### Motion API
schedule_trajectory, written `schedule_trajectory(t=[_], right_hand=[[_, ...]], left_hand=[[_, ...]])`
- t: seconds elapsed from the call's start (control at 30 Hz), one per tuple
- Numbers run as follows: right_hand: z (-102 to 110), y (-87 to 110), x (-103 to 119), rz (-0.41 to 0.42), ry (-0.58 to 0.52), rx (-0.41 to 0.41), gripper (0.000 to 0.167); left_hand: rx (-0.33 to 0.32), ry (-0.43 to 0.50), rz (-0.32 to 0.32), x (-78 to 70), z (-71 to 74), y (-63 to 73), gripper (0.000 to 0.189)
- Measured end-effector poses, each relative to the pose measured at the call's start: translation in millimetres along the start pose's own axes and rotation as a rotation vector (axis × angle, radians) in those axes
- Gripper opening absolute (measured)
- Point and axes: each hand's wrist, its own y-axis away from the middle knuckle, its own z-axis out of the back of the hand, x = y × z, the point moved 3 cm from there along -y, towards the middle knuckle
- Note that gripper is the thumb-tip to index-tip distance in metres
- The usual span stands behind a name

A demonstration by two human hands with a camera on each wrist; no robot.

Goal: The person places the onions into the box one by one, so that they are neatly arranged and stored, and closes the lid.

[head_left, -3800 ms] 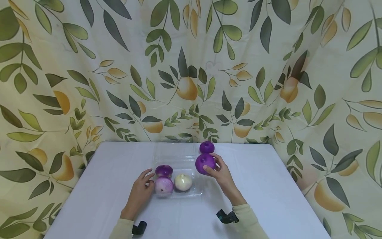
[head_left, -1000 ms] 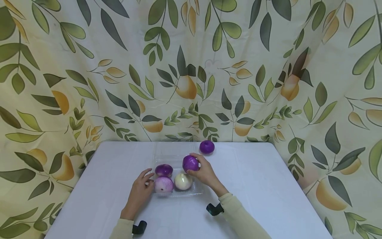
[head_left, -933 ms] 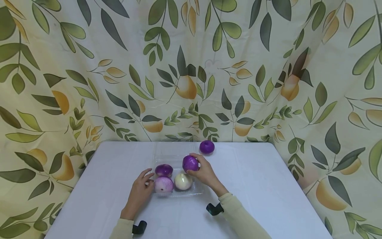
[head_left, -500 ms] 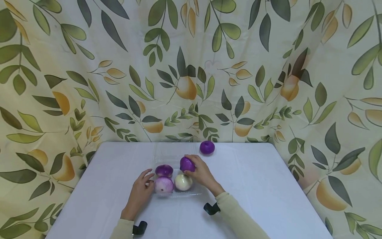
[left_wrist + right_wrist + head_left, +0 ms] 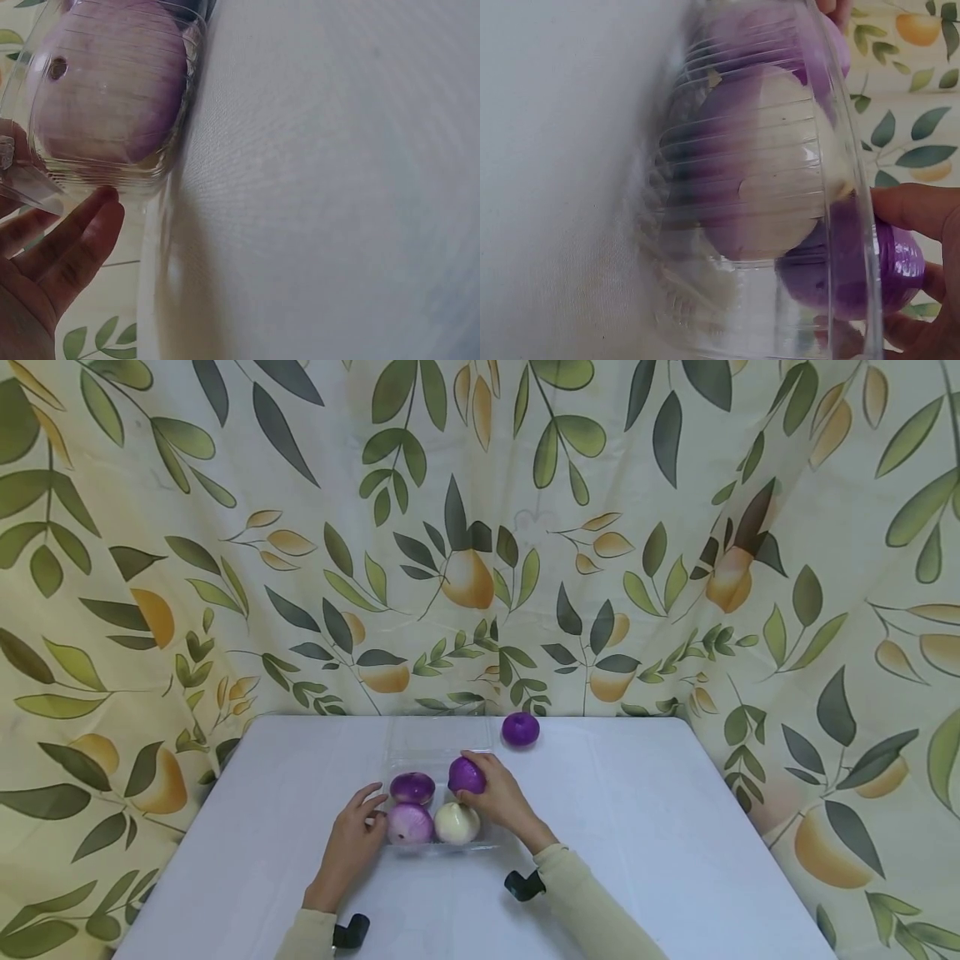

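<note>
At the centre of the frame, a person's right hand (image 5: 501,795) grasps a purple onion (image 5: 466,774) with curled fingers, holding it at the back right of a clear plastic tray (image 5: 491,842) on a white table (image 5: 660,827). The left hand (image 5: 354,837), fingers relaxed, rests against the tray's left side beside a pale purple onion (image 5: 409,823). A white onion (image 5: 457,822) and a dark purple onion (image 5: 412,787) sit inside; another purple onion (image 5: 520,728) lies apart, toward the table's far edge.

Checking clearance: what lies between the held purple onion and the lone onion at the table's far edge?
Head view: only bare table and clear tray between held onion and lone onion.
</note>
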Motion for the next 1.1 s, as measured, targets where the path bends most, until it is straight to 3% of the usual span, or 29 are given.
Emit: schedule_trajectory(t=[0.23, 0.4, 0.67, 0.9, 1.1], right_hand=[[-5.7, -1.9, 1.2, 0.021, 0.059, 0.009, 0.065], [-6.9, -2.3, 2.5, 0.014, 0.035, 0.01, 0.065], [-6.1, -4.0, 3.0, -0.013, 0.03, 0.014, 0.059], [-7.7, -5.5, 2.4, -0.017, 0.05, 0.029, 0.054], [-7.5, -5.7, 2.0, -0.019, 0.043, 0.033, 0.054]], left_hand=[[-0.006, -0.003, -0.004, 0.5, 0.1, 0.3, 0.029], [-0.014, -0.007, -0.024, -0.2, -1.0, 0.0, 0.029], [0.001, -0.014, 0.015, -0.7, -0.2, -0.5, 0.029], [-0.01, -0.023, -0.014, -0.9, 0.1, -0.7, 0.029], [0.006, 0.003, 0.013, -1.0, 0.5, -1.3, 0.029]])
